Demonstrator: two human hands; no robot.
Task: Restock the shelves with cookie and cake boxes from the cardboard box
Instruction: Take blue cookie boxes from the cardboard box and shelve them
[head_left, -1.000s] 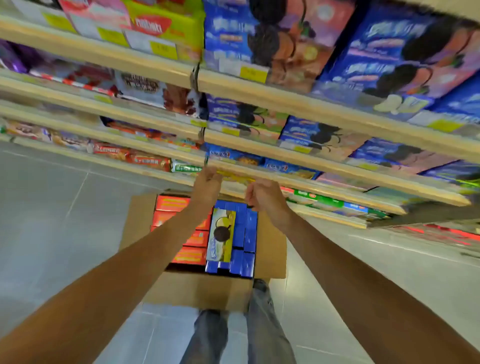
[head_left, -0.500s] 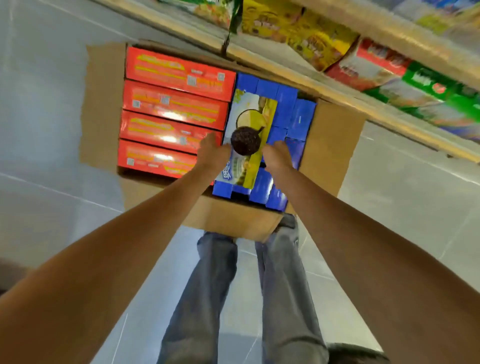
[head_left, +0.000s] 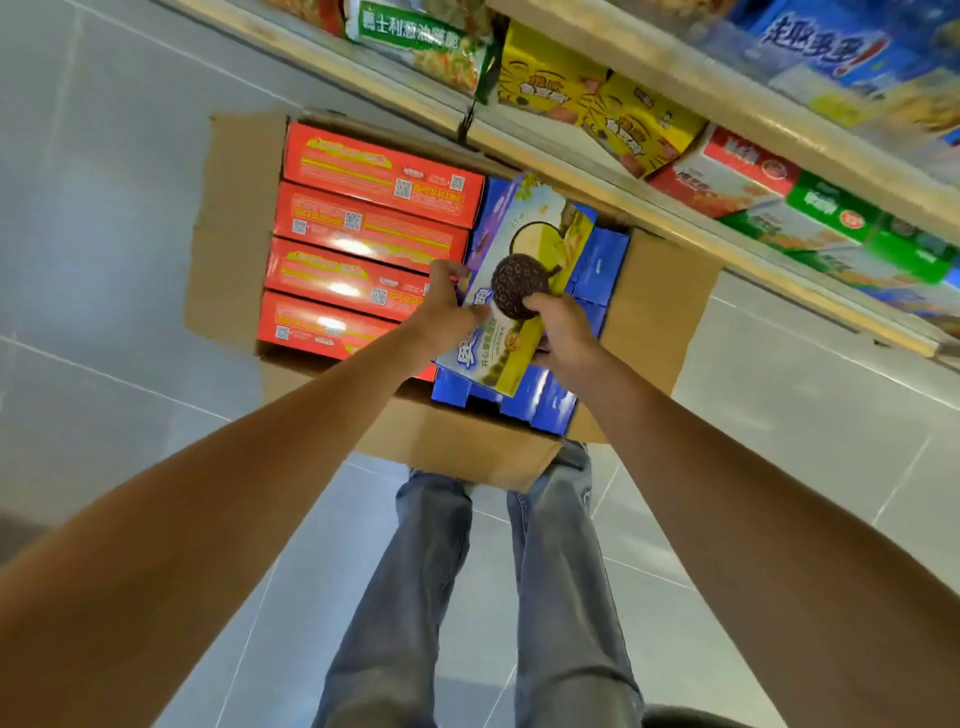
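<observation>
Cookie box (head_left: 535, 244) is gripped by the left hand (head_left: 441, 312) at its nine o'clock edge and the right hand (head_left: 563, 332) at three o'clock, tilted over blue boxes (head_left: 597, 265) in the cardboard box (head_left: 660, 312), red boxes (head_left: 363, 234) at nine o'clock.

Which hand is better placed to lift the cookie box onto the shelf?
Probably the right hand: it grips the cookie box on the shelf side; the left hand grips beside the red boxes.
</observation>
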